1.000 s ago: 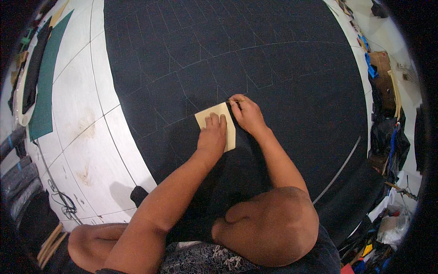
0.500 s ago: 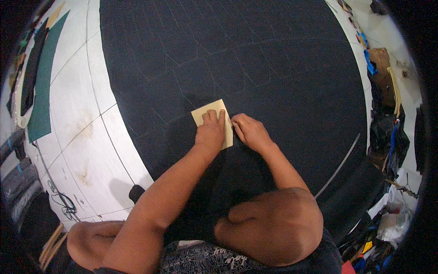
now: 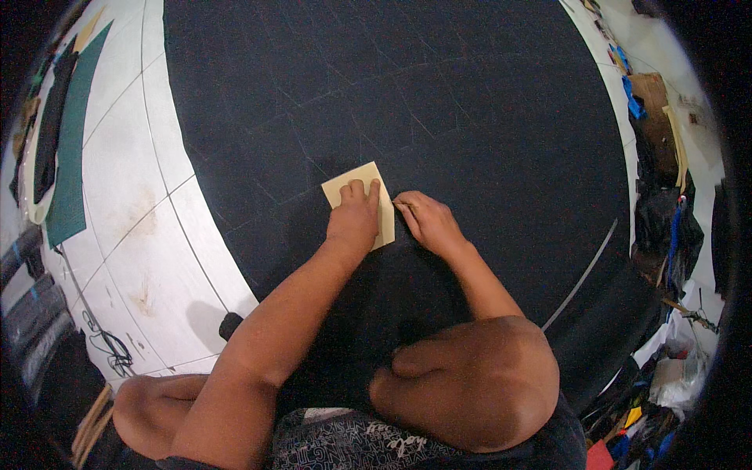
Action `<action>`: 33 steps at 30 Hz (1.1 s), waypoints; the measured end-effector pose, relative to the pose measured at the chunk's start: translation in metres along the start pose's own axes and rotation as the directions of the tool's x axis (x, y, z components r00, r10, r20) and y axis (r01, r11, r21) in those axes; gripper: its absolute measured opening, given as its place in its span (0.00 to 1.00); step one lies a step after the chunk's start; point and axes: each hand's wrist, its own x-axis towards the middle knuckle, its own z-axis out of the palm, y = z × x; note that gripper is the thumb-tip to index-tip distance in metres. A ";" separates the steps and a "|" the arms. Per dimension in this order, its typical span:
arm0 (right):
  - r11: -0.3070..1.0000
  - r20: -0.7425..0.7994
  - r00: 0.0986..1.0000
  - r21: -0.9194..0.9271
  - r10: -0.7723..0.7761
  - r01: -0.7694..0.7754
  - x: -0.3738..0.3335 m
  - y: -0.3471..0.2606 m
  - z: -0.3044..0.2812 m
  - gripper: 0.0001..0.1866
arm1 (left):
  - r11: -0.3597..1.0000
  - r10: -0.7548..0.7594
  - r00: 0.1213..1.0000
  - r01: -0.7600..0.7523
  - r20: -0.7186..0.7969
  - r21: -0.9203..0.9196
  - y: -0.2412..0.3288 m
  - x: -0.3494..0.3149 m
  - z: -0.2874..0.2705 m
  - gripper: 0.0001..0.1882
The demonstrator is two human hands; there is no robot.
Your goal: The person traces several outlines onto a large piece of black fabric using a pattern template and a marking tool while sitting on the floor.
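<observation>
A cream card template (image 3: 385,227) with straight edges lies flat on a large dark cloth (image 3: 517,172) spread over the floor. My left hand (image 3: 355,215) presses on it from above, fingers stretched out over its surface. Just beside the card's right edge, my right hand (image 3: 429,222) is closed in a pinch, its fingertips low over the cloth. Whatever the pinch holds is too small to make out. Thin pale lines in a repeated angular outline run across the cloth beyond the card.
White floor tiles (image 3: 125,211) border the cloth on the left, with a green mat (image 3: 72,172) farther out. A grey strip (image 3: 583,274) lies on the cloth at right. Cardboard (image 3: 654,117), plastic bags and scraps line the right side. My bent knees flank the near edge.
The whole view has shifted slightly, so cloth and card appear a little higher and farther left. My left hand stays on the card; my right hand keeps its pinch beside the edge.
</observation>
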 end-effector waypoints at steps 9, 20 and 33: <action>0.999 -0.042 0.998 -0.001 -0.038 0.038 -0.008 -0.002 0.000 0.10 | 1.000 0.006 1.000 -0.006 -0.006 0.009 -0.001 -0.001 -0.001 0.42; 0.997 -0.097 0.994 0.055 0.057 -0.052 -0.016 -0.004 0.007 0.11 | 1.000 -0.006 1.000 0.007 -0.011 0.010 0.001 -0.002 -0.005 0.43; 0.997 -0.016 0.997 0.001 0.071 -0.071 -0.030 -0.012 0.011 0.09 | 1.000 0.013 1.000 -0.013 0.002 0.017 0.000 -0.004 -0.005 0.46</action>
